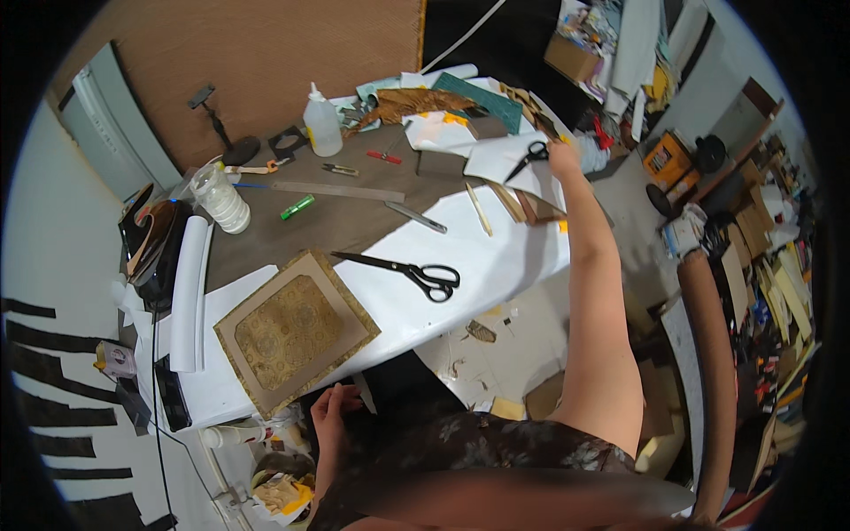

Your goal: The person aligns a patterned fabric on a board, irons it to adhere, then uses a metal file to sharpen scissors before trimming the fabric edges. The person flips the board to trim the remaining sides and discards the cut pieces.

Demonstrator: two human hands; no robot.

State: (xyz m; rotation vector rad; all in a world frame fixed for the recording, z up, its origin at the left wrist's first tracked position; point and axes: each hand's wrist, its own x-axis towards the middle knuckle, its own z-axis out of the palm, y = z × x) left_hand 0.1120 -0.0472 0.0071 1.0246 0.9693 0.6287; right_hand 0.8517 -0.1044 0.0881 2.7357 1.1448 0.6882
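At the far right of the table my right hand (563, 159) is closed at the handles of a small pair of black scissors (529, 159), whose blades point down and left over white paper. Low in front of the table's near edge, my left hand (331, 409) pinches a thin pale strip (365, 395). Just beyond that hand lies a flat board (297, 323) with a patterned gold panel and a plain brown border, its corner over the edge. Large black scissors (403, 268) rest on the white paper (496, 265), blades toward the board.
A steel ruler (336, 191), grey cutter (416, 217), green tube (297, 207) and red-handled tool (384, 157) lie about. Behind stand a white squeeze bottle (322, 124) and clear jar (221, 202). Paper rolls (189, 296) lie left; scraps (407, 104) pile up at the back.
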